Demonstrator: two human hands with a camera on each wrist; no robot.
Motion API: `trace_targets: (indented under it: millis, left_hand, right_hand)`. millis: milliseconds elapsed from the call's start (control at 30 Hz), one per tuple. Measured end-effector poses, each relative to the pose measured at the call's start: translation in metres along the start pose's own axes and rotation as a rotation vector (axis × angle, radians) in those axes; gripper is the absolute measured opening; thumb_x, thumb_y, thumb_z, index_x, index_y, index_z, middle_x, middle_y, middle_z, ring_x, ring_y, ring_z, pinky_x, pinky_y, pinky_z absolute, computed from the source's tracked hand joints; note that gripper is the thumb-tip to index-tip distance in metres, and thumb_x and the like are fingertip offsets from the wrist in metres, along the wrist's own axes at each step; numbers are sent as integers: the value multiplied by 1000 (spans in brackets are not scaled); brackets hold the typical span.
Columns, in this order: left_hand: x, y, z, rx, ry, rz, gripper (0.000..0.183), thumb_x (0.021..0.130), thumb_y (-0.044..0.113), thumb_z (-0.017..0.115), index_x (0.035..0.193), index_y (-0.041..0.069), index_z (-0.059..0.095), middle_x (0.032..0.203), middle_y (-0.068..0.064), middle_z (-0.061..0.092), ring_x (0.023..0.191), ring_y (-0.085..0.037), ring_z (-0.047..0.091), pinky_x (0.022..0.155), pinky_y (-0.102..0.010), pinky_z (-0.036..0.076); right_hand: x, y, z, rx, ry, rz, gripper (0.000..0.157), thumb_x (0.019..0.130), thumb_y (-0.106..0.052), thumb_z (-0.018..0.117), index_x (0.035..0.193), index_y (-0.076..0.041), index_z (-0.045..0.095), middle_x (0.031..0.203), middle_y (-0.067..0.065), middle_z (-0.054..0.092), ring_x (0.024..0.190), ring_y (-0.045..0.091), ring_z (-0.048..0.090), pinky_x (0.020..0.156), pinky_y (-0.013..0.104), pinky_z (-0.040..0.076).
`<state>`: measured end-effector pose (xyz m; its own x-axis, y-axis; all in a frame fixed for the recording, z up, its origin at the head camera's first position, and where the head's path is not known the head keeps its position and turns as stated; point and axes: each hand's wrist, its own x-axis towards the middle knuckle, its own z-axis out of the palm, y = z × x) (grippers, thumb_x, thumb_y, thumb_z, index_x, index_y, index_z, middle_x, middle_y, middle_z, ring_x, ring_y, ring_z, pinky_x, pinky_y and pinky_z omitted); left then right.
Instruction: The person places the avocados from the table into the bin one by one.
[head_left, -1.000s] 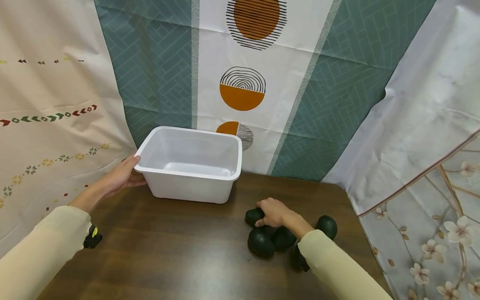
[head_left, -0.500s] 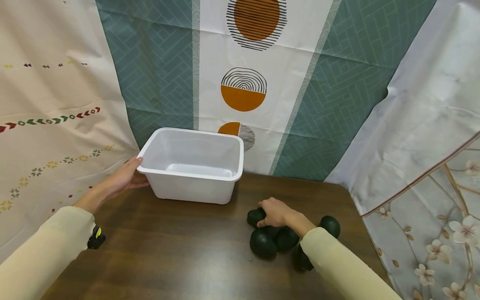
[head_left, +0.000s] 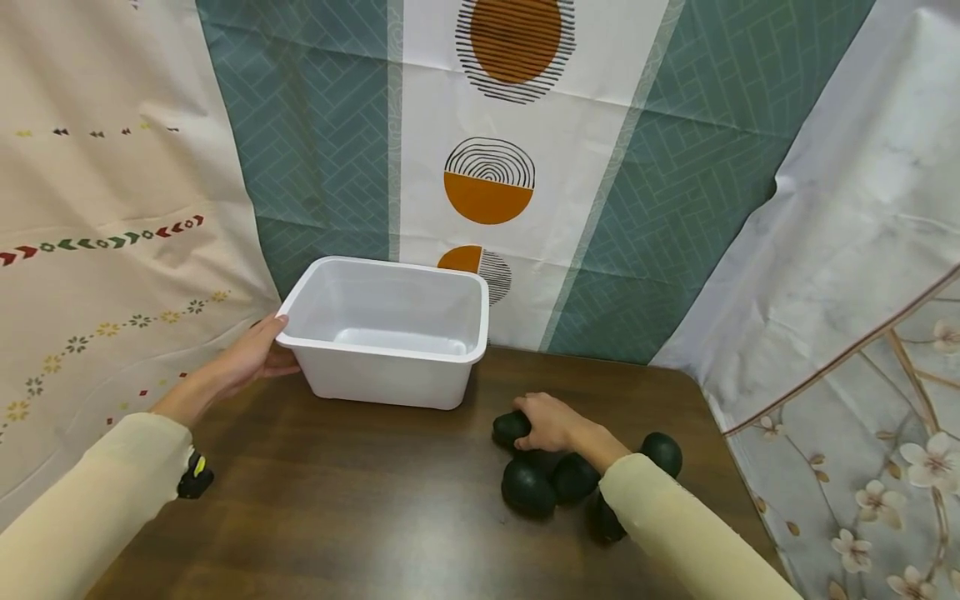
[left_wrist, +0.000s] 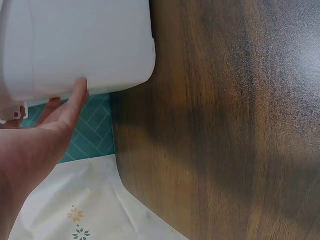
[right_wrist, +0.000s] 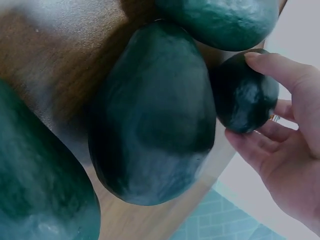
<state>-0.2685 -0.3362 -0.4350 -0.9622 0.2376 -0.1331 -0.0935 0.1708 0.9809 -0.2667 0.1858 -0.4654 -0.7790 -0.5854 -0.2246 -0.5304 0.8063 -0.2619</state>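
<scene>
A white plastic tub point(head_left: 382, 379) stands at the back left. My left hand point(head_left: 243, 360) holds its left end, thumb at the rim corner; in the left wrist view, fingers point(left_wrist: 77, 97) lie against the outer wall. My right hand point(head_left: 553, 423) grips a small dark green avocado point(head_left: 511, 428), thumb on top and fingers curled around its far side, as the right wrist view shows. Close by lie a larger avocado point(head_left: 528, 488) and another avocado point(head_left: 574, 478). Partly covered by the right sleeve are an avocado point(head_left: 662, 452) and one more avocado point(head_left: 609, 520).
The brown wooden table point(head_left: 352, 508) has a glossy, light-reflecting top. Behind it hangs a teal and white patterned cloth point(head_left: 322, 125). A cream cloth point(head_left: 112, 250) hangs at the left, a floral white cloth point(head_left: 847, 333) at the right.
The head view has shifted slightly, so everything sits a little further right. Both hands keep their places, the left at the tub and the right on the small avocado.
</scene>
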Motion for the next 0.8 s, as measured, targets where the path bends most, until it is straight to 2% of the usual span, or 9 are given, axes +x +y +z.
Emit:
trace_targets:
  millis: [167,433,800]
  left_hand:
    - [-1,0,1,12,-2,-5,71,116,50,18,170,14,-11,166,-40,15,139,-59,38,106,-58,52]
    - [-1,0,1,12,-3,-3,72,116,51,18,169,13,-11,166,-40,14,139,-59,37,106,-56,53]
    - [1,-1,0,16,-8,-9,72,116,52,17,169,15,-13,167,-39,13,140,-60,37,109,-62,47]
  right_hand:
    - [1,1,4,16,44,-1,61,91,-27,86,141,-1,62,139,19,58,122,38,61,101,52,55]
    - [8,6,3,32,162,-36,60,88,-25,88,137,1,64,126,13,61,103,27,62,87,43,58]
    - [16,5,-10,93,292,-66,59,87,-24,89,135,1,65,123,13,67,104,28,66,88,43,60]
